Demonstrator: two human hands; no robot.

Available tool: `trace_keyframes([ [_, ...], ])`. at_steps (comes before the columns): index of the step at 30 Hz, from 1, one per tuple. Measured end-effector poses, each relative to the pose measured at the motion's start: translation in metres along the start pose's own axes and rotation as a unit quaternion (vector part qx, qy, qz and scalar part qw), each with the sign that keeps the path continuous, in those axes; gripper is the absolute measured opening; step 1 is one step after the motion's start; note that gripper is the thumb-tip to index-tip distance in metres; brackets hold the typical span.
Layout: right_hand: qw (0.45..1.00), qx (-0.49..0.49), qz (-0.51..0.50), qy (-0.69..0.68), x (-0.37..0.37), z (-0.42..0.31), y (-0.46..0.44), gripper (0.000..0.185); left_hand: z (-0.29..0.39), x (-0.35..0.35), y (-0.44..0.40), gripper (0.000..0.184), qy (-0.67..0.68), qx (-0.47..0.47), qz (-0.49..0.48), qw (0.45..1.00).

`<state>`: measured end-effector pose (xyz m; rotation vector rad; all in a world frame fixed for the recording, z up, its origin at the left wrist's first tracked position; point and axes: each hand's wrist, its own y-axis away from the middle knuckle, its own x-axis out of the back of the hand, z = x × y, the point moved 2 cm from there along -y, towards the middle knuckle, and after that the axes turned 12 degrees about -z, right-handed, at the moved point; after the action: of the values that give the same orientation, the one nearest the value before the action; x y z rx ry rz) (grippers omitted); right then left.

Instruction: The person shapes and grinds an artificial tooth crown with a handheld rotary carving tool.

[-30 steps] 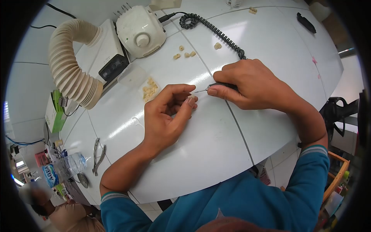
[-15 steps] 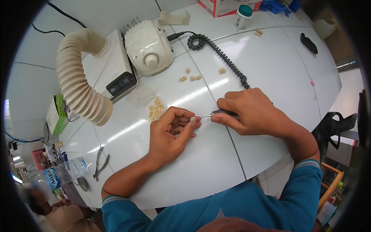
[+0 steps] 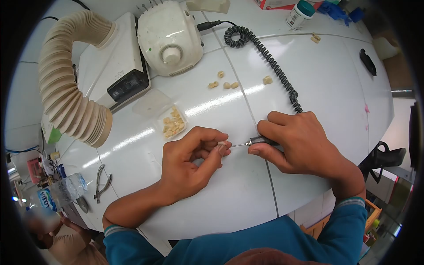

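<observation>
Between thumb and fingertips, my left hand (image 3: 192, 161) pinches a small cream tooth-shaped piece (image 3: 222, 143), partly hidden by the fingers. My right hand (image 3: 300, 143) is wrapped round a dark rotary handpiece (image 3: 261, 140), whose thin metal bit (image 3: 240, 145) points left at the piece. The bit's tip is at or very near the piece; contact is too small to tell. A coiled black cord (image 3: 276, 66) runs from the right hand to a white control unit (image 3: 170, 39). An open clear box (image 3: 183, 128) of similar cream pieces lies beyond my left hand.
A ribbed hose (image 3: 66, 84) arches over a white machine (image 3: 112, 62) at the left. Loose cream pieces (image 3: 227, 85) lie mid-table. Metal pliers (image 3: 102, 184) and a plastic bottle (image 3: 62, 192) are at the left, near another person (image 3: 66, 247). A green-lidded jar (image 3: 300, 17) stands far back.
The camera view has shifted, moving the table items within the frame. Both hands keep their grips, and the bit and piece remain close together. The other person's arm is now raised near the face.
</observation>
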<state>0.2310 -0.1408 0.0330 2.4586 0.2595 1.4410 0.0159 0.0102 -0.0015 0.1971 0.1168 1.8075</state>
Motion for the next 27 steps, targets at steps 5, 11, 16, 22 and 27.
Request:
trace_keyframes([
  [5,1.000,0.004,0.006,0.015,-0.0020,-0.0010,-0.0008,0.049,-0.0016,-0.0017,0.0004,0.018,0.010,0.004,0.008,1.000],
  [11,0.999,0.010,0.029,0.033,-0.0051,-0.0040,-0.0014,0.046,-0.0039,-0.0019,-0.0007,0.023,-0.012,-0.012,0.016,1.000],
  [16,0.999,0.012,0.026,0.045,-0.0059,-0.0060,-0.0025,0.045,-0.0040,-0.0022,0.0005,0.023,-0.007,-0.005,0.021,1.000],
  [22,0.998,0.020,0.040,0.050,-0.0065,-0.0037,-0.0029,0.046,-0.0034,-0.0014,0.0003,0.022,-0.051,-0.018,0.027,0.998],
  [27,0.997,0.018,0.057,0.038,-0.0078,-0.0018,-0.0027,0.048,-0.0035,-0.0020,0.0008,0.019,-0.095,-0.049,0.020,0.994],
])
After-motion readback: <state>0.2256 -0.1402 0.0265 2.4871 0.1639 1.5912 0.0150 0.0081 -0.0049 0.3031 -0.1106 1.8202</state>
